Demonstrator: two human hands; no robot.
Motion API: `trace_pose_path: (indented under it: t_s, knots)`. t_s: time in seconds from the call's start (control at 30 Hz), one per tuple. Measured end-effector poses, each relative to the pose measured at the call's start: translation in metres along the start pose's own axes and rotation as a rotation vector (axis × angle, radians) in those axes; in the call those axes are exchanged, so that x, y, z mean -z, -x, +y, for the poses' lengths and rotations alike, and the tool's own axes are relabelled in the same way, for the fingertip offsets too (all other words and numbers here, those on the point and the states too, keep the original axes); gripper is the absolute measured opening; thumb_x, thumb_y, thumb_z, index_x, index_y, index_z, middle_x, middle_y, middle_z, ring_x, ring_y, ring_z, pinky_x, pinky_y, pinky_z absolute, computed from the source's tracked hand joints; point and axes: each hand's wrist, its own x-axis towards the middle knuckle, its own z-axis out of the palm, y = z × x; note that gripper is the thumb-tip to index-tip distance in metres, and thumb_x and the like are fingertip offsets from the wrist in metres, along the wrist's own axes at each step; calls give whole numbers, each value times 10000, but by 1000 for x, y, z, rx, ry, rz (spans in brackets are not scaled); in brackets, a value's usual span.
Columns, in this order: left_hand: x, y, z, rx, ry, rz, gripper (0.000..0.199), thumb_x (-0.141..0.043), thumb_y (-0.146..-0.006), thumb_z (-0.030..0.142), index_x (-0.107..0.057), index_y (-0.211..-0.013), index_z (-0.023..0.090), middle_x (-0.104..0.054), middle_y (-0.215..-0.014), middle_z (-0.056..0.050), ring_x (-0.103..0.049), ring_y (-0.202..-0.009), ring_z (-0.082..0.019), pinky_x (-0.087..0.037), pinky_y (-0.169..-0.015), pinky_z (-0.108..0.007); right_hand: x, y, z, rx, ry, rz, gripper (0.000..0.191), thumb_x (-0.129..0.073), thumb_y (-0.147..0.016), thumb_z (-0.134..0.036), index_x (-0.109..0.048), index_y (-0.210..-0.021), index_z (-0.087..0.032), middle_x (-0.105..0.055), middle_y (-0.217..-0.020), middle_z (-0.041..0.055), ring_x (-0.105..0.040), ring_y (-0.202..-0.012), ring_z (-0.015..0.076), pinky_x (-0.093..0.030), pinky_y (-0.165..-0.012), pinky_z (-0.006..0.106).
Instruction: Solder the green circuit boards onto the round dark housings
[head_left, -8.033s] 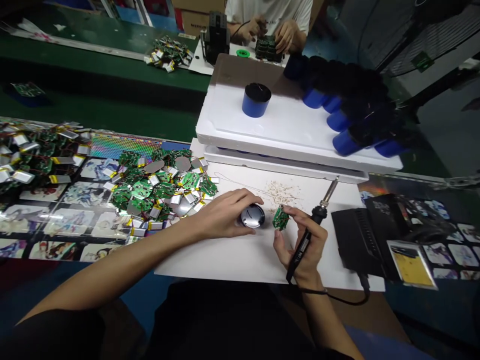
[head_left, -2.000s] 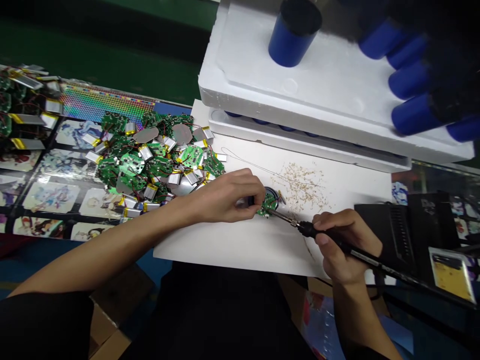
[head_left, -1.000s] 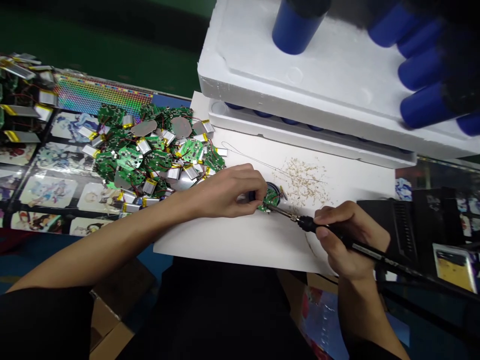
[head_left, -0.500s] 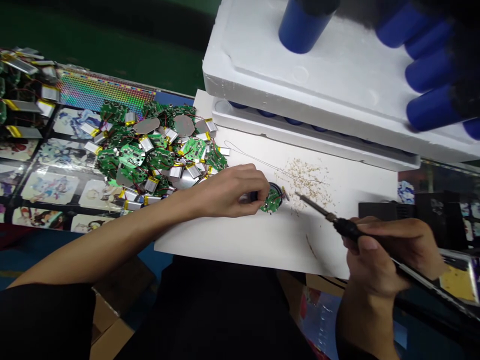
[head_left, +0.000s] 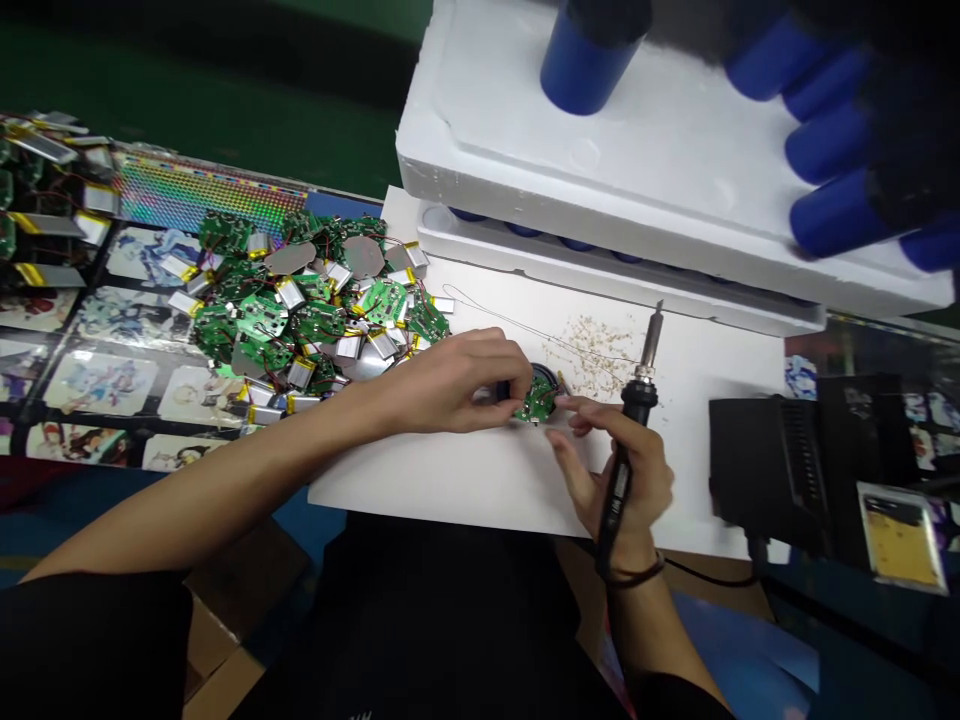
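Note:
In the middle of the white board, my left hand is closed at the left edge of a round green circuit board, which sits at the mouth of a dark round housing; my palm hides part of the housing. My right hand holds a soldering iron, its black handle lying across the palm and its metal tip pointing up and away from the circuit board. The thumb and index finger of that hand reach to the circuit board's right edge; whether they touch it I cannot tell.
A pile of green circuit boards with silver battery packs lies at left. White foam trays with blue cylinders stand behind. Crumbs and thin wire lie beyond the housing. A black box is at right.
My right hand has moved left to the circuit board, and the soldering iron has swung from pointing at it to pointing upward. My left hand has stayed nearly in place.

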Motion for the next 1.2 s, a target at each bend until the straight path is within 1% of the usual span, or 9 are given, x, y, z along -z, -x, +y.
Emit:
trace_pose_path:
  t_s: [0.03, 0.1, 0.23, 0.4, 0.6, 0.73, 0.83, 0.97, 1.2]
  knots:
    - [0, 0, 0, -4, -2, 2, 95, -615, -996, 145, -686, -950, 188, -778, -1039, -65, -684, -986, -194, -514, -901, -309, -4, -1, 1, 23, 1, -19, 540, -896, -858, -216, -652, -1337, -268, -817, -1201, 79, -808, -1000, 243, -690, -855, 419]
    - [0, 0, 0, -4, -3, 2, 87, -625, -992, 139, -688, -952, 185, -777, -1043, -66, -682, -990, -197, -514, -902, -310, -9, -3, 4, 46, 2, -34, 633, -921, -835, -247, -614, -1387, -278, -800, -1210, 83, -792, -1078, 265, -690, -913, 457]
    - [0, 1, -1, -3, -6, -4, 76, -633, -993, 143, -691, -961, 182, -773, -1042, -72, -676, -995, -205, -515, -902, -315, -13, -4, 5, 52, 44, -36, 637, -911, -850, -266, -602, -1406, -290, -789, -1195, 72, -782, -1110, 268, -680, -983, 481]
    - [-1, 1, -1, -27, -57, 6, 92, -618, -1031, 190, -688, -971, 192, -773, -1036, -76, -669, -970, -207, -523, -888, -323, -6, -10, 8, 100, 34, -83, 639, -902, -845, -189, -613, -1410, -270, -784, -1206, 82, -775, -1129, 261, -670, -1024, 472]
    - [-9, 0, -3, -121, -255, 94, 125, -609, -1072, 204, -704, -994, 185, -783, -1052, -78, -654, -946, -206, -524, -875, -342, 1, -23, 13, 148, 75, -143, 558, -811, -911, -128, -614, -1412, -275, -785, -1218, 79, -778, -1136, 266, -672, -1006, 478]
    - [-12, 1, -4, -131, -290, 129, 113, -616, -1071, 201, -711, -1015, 178, -795, -1070, -73, -651, -940, -203, -543, -861, -335, -2, -26, 9, 177, 80, -163, 591, -791, -897, -74, -603, -1424, -265, -779, -1230, 82, -758, -1142, 267, -648, -1026, 501]
    - [-12, 2, -3, -143, -296, 124, 112, -620, -1070, 204, -718, -1028, 170, -797, -1072, -81, -650, -943, -207, -552, -853, -331, -8, -25, 4, 181, 102, -114, 605, -792, -880, -51, -603, -1413, -265, -786, -1182, 70, -748, -1108, 264, -641, -1000, 496]
    - [-10, 1, -2, -122, -295, 102, 118, -620, -1070, 207, -731, -1043, 174, -792, -1087, -91, -641, -962, -212, -549, -868, -332, -18, -25, -1, 208, 123, -35, 582, -771, -890, -30, -608, -1391, -276, -787, -1097, 47, -749, -989, 236, -646, -928, 458]
    - [-6, 1, -3, -43, -167, 53, 151, -603, -1093, 254, -732, -1079, 176, -792, -1089, -92, -628, -1003, -222, -537, -902, -345, -19, -24, -1, 219, 192, -48, 555, -737, -900, -28, -601, -1386, -259, -777, -1025, 41, -730, -936, 230, -638, -870, 435]
